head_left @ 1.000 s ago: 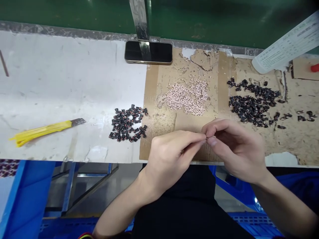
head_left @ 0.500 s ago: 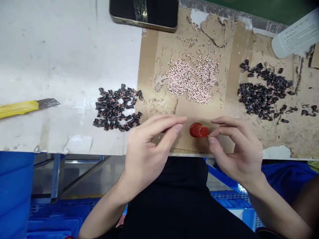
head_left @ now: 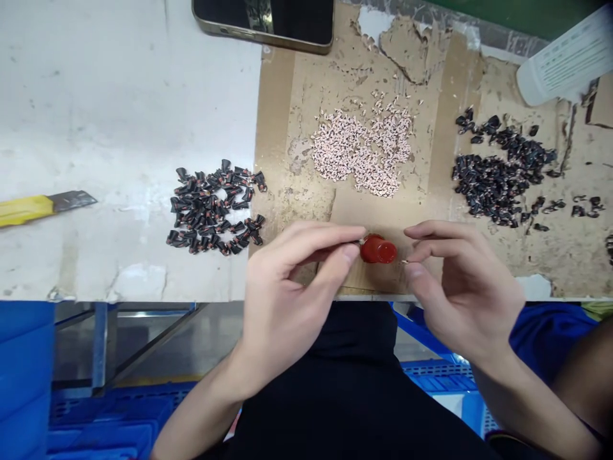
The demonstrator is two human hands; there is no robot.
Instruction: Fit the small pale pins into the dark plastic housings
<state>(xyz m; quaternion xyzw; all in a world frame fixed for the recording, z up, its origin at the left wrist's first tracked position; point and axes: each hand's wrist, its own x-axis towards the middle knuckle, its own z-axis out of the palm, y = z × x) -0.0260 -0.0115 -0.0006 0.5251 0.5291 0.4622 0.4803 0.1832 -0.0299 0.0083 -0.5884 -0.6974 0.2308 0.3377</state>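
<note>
A small red cup-shaped container (head_left: 385,252) stands on the cardboard between my hands. My left hand (head_left: 297,294) is closed in a pinch at the container's left side; something tiny shows at its fingertips, too small to name. To the right of the container, my right hand (head_left: 460,287) pinches a tiny pale piece (head_left: 405,261) between thumb and index finger. Beyond the container lies a spread pile of tiny pinkish pieces (head_left: 338,145). Small black flared pieces with reddish-brown ends (head_left: 204,211) are heaped left of my left hand. Another heap of small black pieces (head_left: 498,185) lies beyond my right hand.
A yellow box cutter (head_left: 29,209) with its blade out lies at the far left. A phone (head_left: 268,22) rests at the back, and a white translucent bottle (head_left: 560,64) at the back right. The table's front edge (head_left: 143,298) runs just before my body; blue crates (head_left: 105,421) sit below.
My left fingertips have come up to the red container's left side. The right fingertips have drawn slightly away from its right side, still pinched. The view has shifted a little.
</note>
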